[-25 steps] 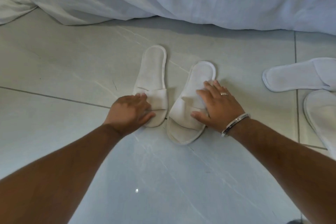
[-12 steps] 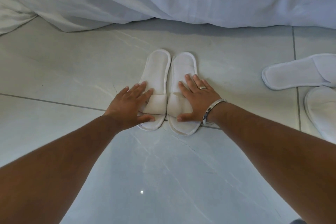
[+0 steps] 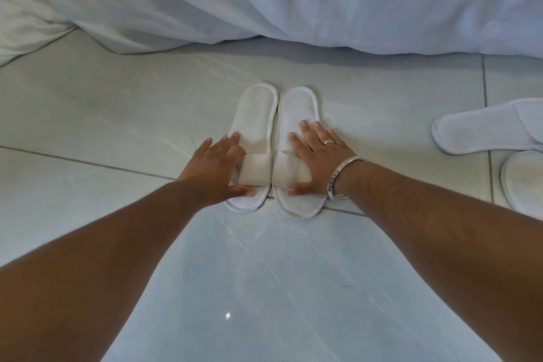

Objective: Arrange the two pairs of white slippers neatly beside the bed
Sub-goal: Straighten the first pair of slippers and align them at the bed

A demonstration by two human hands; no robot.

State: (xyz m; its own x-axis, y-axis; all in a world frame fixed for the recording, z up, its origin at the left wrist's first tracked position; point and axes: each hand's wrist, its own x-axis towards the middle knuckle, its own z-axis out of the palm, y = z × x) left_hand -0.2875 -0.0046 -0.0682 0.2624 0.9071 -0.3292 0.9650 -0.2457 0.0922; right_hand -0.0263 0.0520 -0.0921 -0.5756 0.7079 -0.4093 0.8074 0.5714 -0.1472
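Observation:
Two white open-toe slippers lie side by side on the floor, heels toward the bed. My left hand (image 3: 216, 167) rests on the outer edge and strap of the left slipper (image 3: 258, 114), fingers spread, thumb at its toe end. My right hand (image 3: 318, 160) lies flat on the right slipper (image 3: 298, 109), thumb hooked at its strap. The two slippers touch along their inner edges. A second pair lies at the far right: one slipper (image 3: 482, 132) sideways, the other (image 3: 523, 182) partly cut off by the frame edge.
A white bedsheet (image 3: 293, 0) hangs to the floor across the top of the view. The floor is pale glossy tiles (image 3: 264, 288) with grey grout lines. A silver bangle sits on my right wrist.
One second ago the right slipper lay angled and apart; my right hand slid it left and straightened it against the left slipper. Since half a second ago the pair has hardly shifted.

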